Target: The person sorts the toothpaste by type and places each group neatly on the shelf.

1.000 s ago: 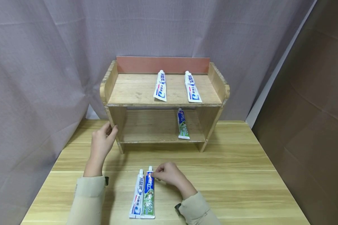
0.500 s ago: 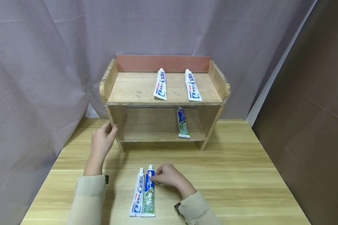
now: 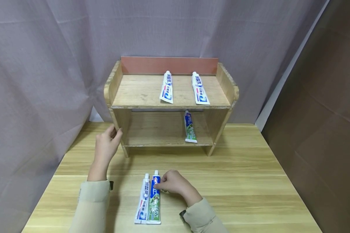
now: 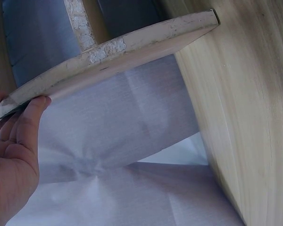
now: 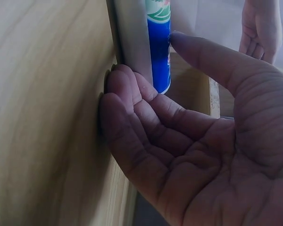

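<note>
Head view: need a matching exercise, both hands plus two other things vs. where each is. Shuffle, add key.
Things
1. Left hand
2. Right hand
3. Red-brown strip
4. Untouched blue-and-green tube

Places
A. On the lower shelf
B. At the rack's left side panel
C. Along the back of the top shelf
D. At the blue-and-green table tube, beside a white tube

Pairs: 1-B, 2-D, 3-C, 4-A
</note>
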Tool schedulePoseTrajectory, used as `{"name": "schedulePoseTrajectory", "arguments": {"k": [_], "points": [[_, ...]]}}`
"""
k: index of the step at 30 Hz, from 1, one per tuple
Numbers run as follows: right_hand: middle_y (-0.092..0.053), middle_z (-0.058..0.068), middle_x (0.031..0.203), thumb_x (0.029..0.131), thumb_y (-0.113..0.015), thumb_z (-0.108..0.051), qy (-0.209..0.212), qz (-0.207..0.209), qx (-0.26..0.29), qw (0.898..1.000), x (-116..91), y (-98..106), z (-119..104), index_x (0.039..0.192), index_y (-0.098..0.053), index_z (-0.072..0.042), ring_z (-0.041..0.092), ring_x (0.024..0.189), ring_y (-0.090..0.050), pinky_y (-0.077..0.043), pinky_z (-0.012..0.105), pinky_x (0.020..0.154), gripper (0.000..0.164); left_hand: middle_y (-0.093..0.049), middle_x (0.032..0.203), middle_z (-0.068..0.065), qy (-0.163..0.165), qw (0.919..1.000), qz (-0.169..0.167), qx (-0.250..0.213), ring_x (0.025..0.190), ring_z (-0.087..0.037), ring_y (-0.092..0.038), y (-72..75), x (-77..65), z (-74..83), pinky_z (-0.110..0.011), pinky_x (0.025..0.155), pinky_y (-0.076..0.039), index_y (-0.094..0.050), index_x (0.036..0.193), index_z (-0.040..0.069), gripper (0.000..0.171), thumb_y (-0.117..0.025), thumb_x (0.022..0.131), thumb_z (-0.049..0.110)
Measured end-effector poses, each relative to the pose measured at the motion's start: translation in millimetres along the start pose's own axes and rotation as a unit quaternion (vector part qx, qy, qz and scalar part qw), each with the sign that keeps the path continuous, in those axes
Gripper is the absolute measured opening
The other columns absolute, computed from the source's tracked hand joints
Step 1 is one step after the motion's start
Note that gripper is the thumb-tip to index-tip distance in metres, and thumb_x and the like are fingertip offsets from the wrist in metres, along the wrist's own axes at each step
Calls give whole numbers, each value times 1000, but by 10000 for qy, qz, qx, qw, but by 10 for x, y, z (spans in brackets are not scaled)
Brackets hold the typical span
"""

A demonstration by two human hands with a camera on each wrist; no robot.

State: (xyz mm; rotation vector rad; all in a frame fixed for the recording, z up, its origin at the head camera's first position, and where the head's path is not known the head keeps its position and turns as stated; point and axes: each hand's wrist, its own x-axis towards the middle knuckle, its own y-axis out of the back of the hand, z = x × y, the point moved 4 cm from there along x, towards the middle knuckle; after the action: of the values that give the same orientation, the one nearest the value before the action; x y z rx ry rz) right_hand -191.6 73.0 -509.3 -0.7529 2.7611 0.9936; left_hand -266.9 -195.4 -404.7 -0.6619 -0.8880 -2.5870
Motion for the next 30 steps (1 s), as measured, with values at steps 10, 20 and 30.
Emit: {"name": "schedulePoseTrajectory", "arguments": {"k": [10, 20, 30], "points": [[-44, -11, 44, 84, -80, -37, -41, 97, -110, 9999, 5, -19, -3, 55, -57, -11, 5, 39, -33, -24, 17, 37, 45, -73, 104, -23, -31, 10000, 0, -23, 96, -37, -73, 2, 0, 14, -45, 80, -62, -71, 110, 1, 26, -61, 100, 23], [-36, -13, 43, 83, -81, -39, -88, 176, -382, 9991, 29, -50, -31, 50, -47, -19, 5, 38, -29, -21, 17, 36, 52, -72, 106, -23, -38, 10000, 10, -52, 98, -38, -72, -1, 0, 9, -45, 82, -62, -71, 112, 2, 26, -62, 99, 23], [-39, -12, 42, 80, -83, -39, -183, 264, -344, 9989, 11, -98, -48, 52, -47, -19, 6, 38, -32, -24, 18, 37, 50, -73, 101, -24, -73, 10000, 8, -19, 96, -39, -72, 3, -5, 17, -47, 79, -62, -70, 101, 1, 22, -61, 100, 21]]}}
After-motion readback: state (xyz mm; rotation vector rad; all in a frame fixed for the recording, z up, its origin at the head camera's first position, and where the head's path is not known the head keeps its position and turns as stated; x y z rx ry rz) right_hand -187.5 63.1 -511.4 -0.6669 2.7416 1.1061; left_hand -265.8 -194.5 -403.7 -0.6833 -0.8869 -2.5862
